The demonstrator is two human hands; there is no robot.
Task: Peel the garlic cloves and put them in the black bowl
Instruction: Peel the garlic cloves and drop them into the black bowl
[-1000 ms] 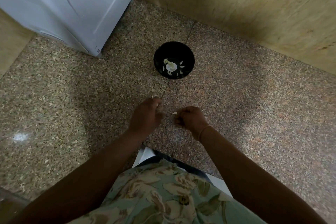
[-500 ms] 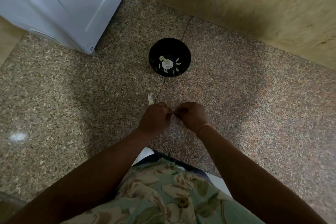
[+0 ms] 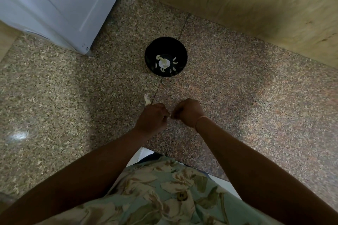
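Over floor, left hand, right hand pinch clove.

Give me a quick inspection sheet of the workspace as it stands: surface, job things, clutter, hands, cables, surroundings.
Surface: speckled stone floor, with a tile joint running under the bowl.
Job's things: black bowl upright on the floor, pale garlic pieces inside; garlic clove mostly hidden, only a pale bit shows.
Clutter: one pale scrap of skin on the floor just beyond the left hand.
Hands: left hand and right hand both curled, pinching the clove between them, short of the bowl.
Cables: nothing seen.
Surroundings: white appliance at far left, wooden panel behind the bowl.
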